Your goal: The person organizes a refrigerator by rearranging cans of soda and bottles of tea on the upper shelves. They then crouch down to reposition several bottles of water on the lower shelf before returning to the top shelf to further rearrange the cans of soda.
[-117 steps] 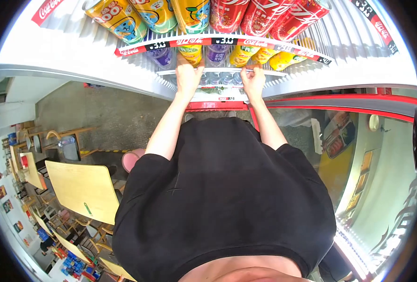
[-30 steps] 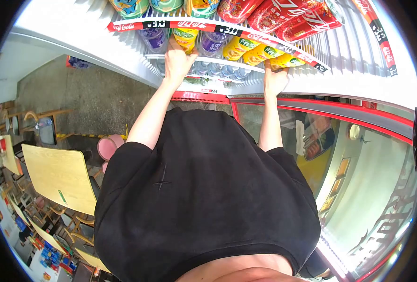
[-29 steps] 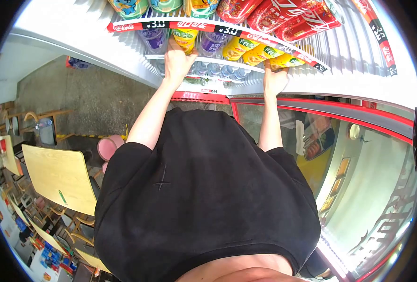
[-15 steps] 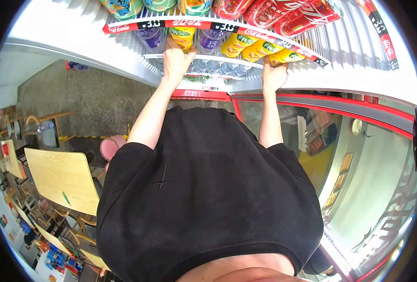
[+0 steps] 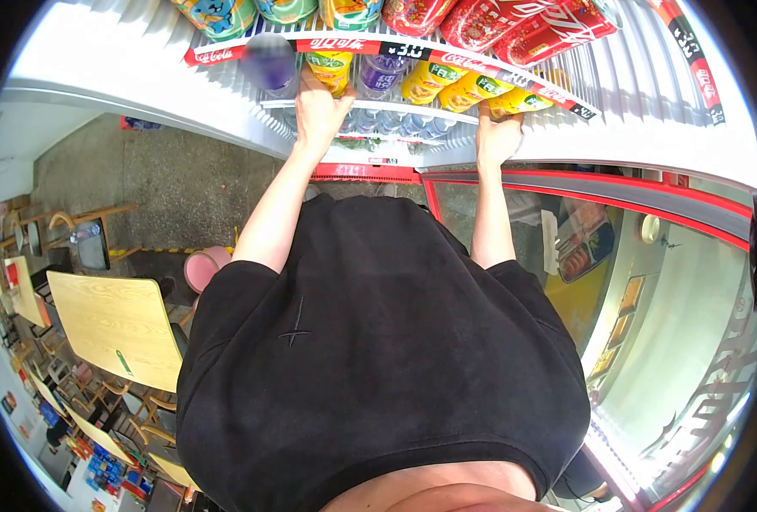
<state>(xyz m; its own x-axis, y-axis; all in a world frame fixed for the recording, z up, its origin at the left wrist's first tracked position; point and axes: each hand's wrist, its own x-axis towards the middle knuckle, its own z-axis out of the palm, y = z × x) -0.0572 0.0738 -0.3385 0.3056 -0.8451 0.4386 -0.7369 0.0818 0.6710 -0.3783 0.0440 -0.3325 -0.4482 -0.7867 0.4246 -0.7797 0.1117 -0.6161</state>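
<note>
My left hand (image 5: 320, 119) is closed around the lower part of a yellow drink bottle (image 5: 330, 70) in the fridge, thumb on one side and fingers on the other. Purple-labelled bottles flank it: a blurred one (image 5: 270, 66) on the left and a sharper one (image 5: 382, 73) on the right. Farther right, my right hand (image 5: 499, 139) grips the bottom of another yellow drink bottle (image 5: 518, 102), its fingertips partly hidden. Two more yellow bottles (image 5: 442, 85) stand between the hands.
Above, a fridge shelf with a red price strip (image 5: 336, 46) carries red cola cans (image 5: 485, 24) and green-and-orange containers (image 5: 284, 7). Clear bottles (image 5: 395, 122) sit lower. The glass door (image 5: 583, 183) is open at right. A wooden table (image 5: 114, 320) and chairs are at left.
Both hands keep their places on the yellow bottles. The view has shifted very slightly, and the leftmost purple-labelled bottle now looks blurred.
</note>
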